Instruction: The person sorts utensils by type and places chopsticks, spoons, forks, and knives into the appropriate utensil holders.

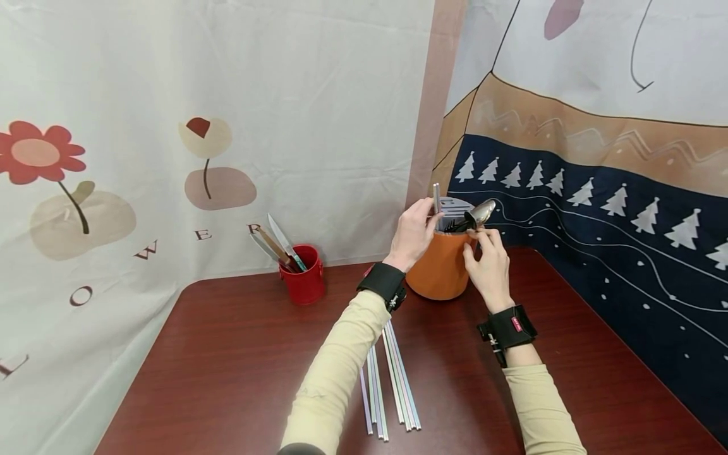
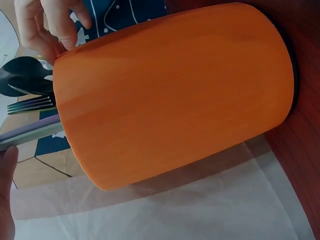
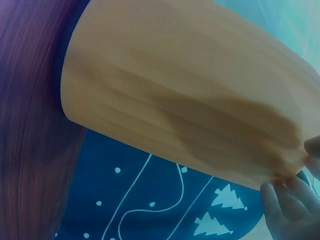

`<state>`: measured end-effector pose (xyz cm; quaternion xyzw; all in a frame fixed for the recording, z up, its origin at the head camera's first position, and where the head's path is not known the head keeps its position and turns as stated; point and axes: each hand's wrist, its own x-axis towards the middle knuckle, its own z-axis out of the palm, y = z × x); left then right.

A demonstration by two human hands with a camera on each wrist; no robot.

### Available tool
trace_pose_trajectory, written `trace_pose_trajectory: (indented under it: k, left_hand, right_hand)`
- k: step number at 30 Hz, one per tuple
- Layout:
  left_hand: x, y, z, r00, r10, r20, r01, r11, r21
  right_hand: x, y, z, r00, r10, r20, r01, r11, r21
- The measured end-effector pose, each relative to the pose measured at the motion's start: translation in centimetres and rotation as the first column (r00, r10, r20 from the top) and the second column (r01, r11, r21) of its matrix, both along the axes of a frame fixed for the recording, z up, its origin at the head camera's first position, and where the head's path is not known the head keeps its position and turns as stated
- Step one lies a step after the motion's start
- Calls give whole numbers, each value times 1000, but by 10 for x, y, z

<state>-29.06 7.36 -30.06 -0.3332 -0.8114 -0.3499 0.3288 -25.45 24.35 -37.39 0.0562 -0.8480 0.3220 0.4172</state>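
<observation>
Between the thumb and fingers of my left hand (image 1: pixel 414 234) are two thin pastel chopsticks (image 1: pixel 436 197), held upright at the top of an orange utensil holder (image 1: pixel 438 268). In the left wrist view these chopsticks (image 2: pixel 30 131), one purplish and one greenish, cross the holder's rim; their lower ends are hidden inside. My right hand (image 1: pixel 490 265) grips the holder's right rim with bent fingers. A metal spoon (image 1: pixel 482 212) leans out beside it. Black utensils, including a fork (image 2: pixel 31 105), also stick out of the holder, near its grey slotted insert (image 1: pixel 455 205).
Several pastel chopsticks (image 1: pixel 392 379) lie on the dark red table (image 1: pixel 239 360), partly under the left forearm. A red bucket (image 1: pixel 304 284) with knives (image 1: pixel 284 240) stands at the back, left of the holder. Printed curtains (image 1: pixel 318 126) close off the back and right.
</observation>
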Motion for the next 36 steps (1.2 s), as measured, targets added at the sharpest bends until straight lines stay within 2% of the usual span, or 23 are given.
trace_pose_trajectory:
  k: [8, 15, 22, 24, 29, 33, 36]
  left_hand:
    - [-4, 12, -2, 995, 53, 86, -44, 994, -103]
    - [-8, 18, -11, 975, 91, 203, -57, 984, -168]
    - [-10, 19, -18, 968, 148, 203, -84, 952, -294]
    - [-9, 19, -19, 961, 160, 224, -83, 944, -318]
    - [-7, 17, -21, 947, 143, 286, -44, 944, -328]
    - [-5, 14, -23, 952, 116, 282, -18, 945, -326]
    - [-1, 11, -26, 956, 101, 276, -16, 956, -293]
  right_hand:
    - [0, 0, 0, 1000, 4, -13, -4, 1000, 7]
    - [0, 0, 0, 1000, 2, -13, -2, 1000, 8]
    - [0, 0, -1, 1000, -2, -12, 2, 1000, 3]
    - [-1, 0, -1, 1000, -2, -17, 2, 1000, 4]
    - [-1, 0, -2, 1000, -8, -27, 8, 1000, 9]
    - [0, 0, -1, 1000, -5, -28, 5, 1000, 7]
    - [0, 0, 0, 1000, -4, -21, 4, 1000, 3]
